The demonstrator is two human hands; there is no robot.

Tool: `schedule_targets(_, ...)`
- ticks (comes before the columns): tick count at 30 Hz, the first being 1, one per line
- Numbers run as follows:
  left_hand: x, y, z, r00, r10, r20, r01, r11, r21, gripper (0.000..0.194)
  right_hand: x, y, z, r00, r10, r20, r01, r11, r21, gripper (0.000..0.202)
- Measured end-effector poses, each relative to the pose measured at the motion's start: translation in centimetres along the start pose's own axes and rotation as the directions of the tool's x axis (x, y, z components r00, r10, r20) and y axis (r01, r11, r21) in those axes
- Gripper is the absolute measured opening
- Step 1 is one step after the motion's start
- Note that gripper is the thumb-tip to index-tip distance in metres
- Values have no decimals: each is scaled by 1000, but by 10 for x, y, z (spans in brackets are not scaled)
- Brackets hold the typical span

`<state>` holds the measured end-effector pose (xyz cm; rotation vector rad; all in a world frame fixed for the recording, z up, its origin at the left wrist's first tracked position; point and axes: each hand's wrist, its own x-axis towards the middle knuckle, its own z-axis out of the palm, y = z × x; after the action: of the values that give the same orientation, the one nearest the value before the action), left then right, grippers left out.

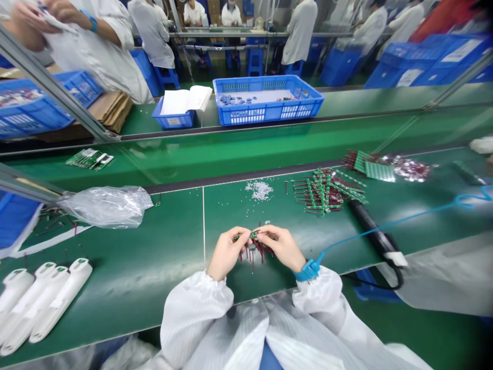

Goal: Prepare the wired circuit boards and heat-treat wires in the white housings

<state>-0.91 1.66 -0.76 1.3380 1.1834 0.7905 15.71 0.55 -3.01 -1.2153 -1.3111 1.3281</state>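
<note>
Both my hands meet over the green table, pinching a small green circuit board strip (253, 235) with dark red wires hanging from it. My left hand (228, 249) grips its left end between thumb and fingers. At the other end my right hand (283, 245), with a blue wrist strap (308, 270), closes on the strip too. More red wires lie just below, partly hidden by the fingers. Beyond my hands is a scatter of tiny white parts (260, 190). To the right lies a heap of wired green board strips (323, 190).
A black tool (372, 228) and the strap's blue cord (354, 237) lie right. Several white casings (61, 300) and a clear plastic bag (111, 205) are left. Across the belt (173, 156) stands a blue crate (269, 113); co-workers in white coats are beyond.
</note>
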Motion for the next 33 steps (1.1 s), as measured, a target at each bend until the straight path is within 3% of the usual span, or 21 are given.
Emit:
schedule_targets(5,3,-4,2,1000,-16,16,15,1000,19,31,1,6,-1,998,37,-48,-35,998,45,28)
schedule_targets(8,4,-5,4,999,-28,28,28,1000,8,31,0,7,-1,996,10,-83,-13,999,-36,21)
schedule_targets(11,3,-4,7,999,-36,-11,37,998,51,30,-4,3,2,981,-139,-134,98,956,-276,17)
schedule_targets(14,2,-5,11,998,-10,-63,18,993,114,27,-8,-1,8,932,-329,-153,210,833,-512,19)
schedule_targets(17,2,-7,13,995,31,-90,-15,984,178,25,-11,-1,13,898,-417,-138,248,741,-624,21)
schedule_targets(26,-2,-7,24,991,33,-130,6,958,288,23,-5,14,8,884,-440,-155,210,672,-711,22)
schedule_targets(33,2,-12,15,995,-32,-95,38,997,61,26,-6,6,-18,926,-361,-113,154,632,-759,19)
